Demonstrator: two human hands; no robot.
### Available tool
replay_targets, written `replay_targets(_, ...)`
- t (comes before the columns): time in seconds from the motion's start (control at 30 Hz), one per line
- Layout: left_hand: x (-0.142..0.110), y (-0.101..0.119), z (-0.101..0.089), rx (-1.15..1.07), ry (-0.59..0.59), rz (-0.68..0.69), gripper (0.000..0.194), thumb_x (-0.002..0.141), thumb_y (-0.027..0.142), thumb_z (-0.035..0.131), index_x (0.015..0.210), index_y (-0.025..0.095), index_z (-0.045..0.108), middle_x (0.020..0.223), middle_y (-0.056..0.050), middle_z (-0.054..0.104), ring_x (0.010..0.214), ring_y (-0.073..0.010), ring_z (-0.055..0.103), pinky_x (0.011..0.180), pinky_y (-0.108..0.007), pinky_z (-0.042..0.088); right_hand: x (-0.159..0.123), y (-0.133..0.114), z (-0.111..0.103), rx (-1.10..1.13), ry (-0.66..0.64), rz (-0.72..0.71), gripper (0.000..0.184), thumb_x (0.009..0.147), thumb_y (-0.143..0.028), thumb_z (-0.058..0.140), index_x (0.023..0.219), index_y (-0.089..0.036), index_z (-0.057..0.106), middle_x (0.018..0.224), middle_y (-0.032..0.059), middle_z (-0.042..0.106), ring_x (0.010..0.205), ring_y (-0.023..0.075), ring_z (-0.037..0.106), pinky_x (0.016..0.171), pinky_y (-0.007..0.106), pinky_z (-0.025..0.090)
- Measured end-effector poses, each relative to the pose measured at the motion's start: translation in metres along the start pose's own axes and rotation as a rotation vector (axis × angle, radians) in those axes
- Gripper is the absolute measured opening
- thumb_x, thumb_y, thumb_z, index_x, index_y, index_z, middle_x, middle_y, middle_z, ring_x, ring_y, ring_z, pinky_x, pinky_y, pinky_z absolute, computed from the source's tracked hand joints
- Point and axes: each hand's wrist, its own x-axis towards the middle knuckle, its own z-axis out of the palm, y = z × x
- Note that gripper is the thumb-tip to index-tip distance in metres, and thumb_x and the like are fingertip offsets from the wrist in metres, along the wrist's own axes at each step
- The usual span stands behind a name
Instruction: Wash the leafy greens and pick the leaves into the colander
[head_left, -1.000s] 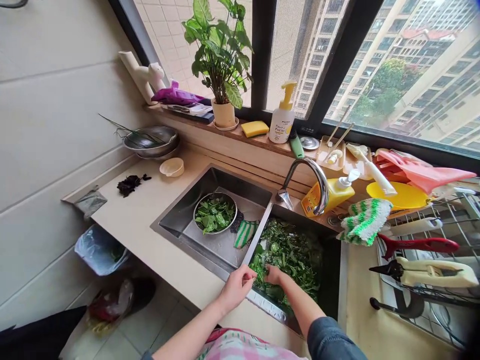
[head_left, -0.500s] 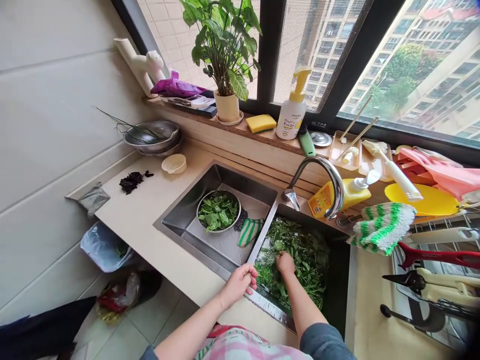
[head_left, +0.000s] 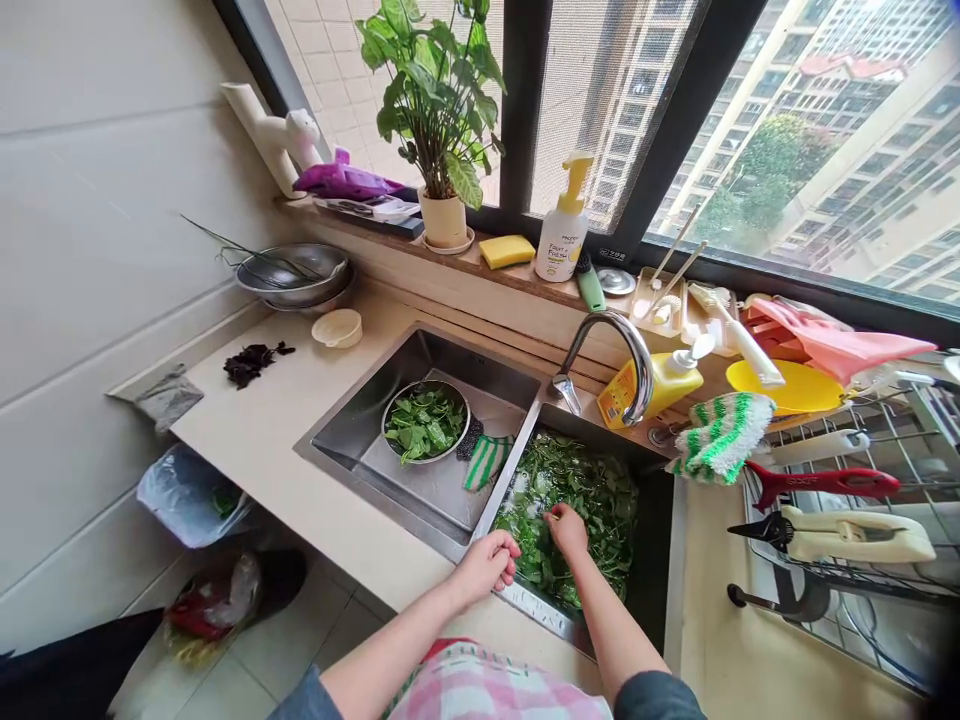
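My right hand is over the right sink basin, its fingers pinched together at the surface of the wet leafy greens. What it pinches, if anything, is too small to make out. The greens lie in water and fill most of that basin. My left hand is curled closed above the front rim of the sink, near the divider. Its fingertips are folded in, so I cannot see whether something is inside. In the left basin stands a round bowl with picked green leaves in it.
Beside the bowl lies a green-striped cloth. The faucet arches over the right basin, with a yellow bottle behind it. A dish rack with scissors stands right. Left are metal bowls and a lined bin.
The whole view has shifted, so the counter and sink appear slightly further left. Both hands stay near the same spots, the right at the greens and the left by the rim.
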Motion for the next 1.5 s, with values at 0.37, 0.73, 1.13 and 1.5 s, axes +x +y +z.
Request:
replay_targets(0.37, 0.015, 0.016, 0.009, 0.072, -0.022, 0.014, 0.009, 0.071, 0.02, 0.044, 0.077, 0.015, 0.048, 0.057, 0.005, 0.05, 0.046, -0.0065, 0.046, 0.046, -0.019, 0.032, -0.011, 0.023, -0.004, 0.05, 0.013, -0.078, 0.017, 0.076, -0.025, 0.046, 0.08, -0.022, 0.063, 0.076, 0.004, 0.067, 0.07, 0.0163, 0.059, 0.058, 0.022, 0.036)
replay_targets(0.73, 0.026, 0.011, 0.002, 0.088, -0.011, 0.02, 0.01, 0.073, 0.024, 0.047, 0.077, 0.015, 0.048, 0.057, 0.004, 0.05, 0.047, -0.0063, 0.047, 0.046, -0.019, 0.034, -0.018, 0.012, -0.009, 0.251, 0.022, -0.203, 0.023, 0.076, -0.037, 0.045, 0.07, -0.02, 0.059, 0.071, 0.0021, 0.063, 0.068, 0.0161, 0.056, 0.061, 0.023, 0.038)
replay_targets(1.13, 0.056, 0.037, 0.018, 0.599, 0.138, 0.466, 0.016, 0.072, 0.025, 0.051, 0.07, 0.016, 0.064, 0.069, -0.002, 0.063, 0.065, -0.0148, 0.055, 0.063, -0.025, 0.04, -0.075, -0.029, -0.068, 0.542, -0.034, -0.498, 0.022, 0.075, -0.038, 0.045, 0.066, -0.019, 0.05, 0.06, -0.0032, 0.045, 0.054, 0.0101, 0.035, 0.049, 0.02, 0.027)
replay_targets(1.5, 0.056, 0.055, 0.001, 0.62, 0.328, 0.516, 0.011, 0.07, 0.017, 0.055, 0.062, 0.017, 0.063, 0.078, -0.003, 0.054, 0.074, -0.0156, 0.051, 0.07, -0.027, 0.039, -0.039, -0.036, -0.052, 0.818, 0.119, -0.121, 0.029, 0.076, -0.046, 0.032, 0.076, -0.021, 0.046, 0.067, 0.001, 0.055, 0.052, 0.0121, 0.045, 0.043, 0.02, 0.029)
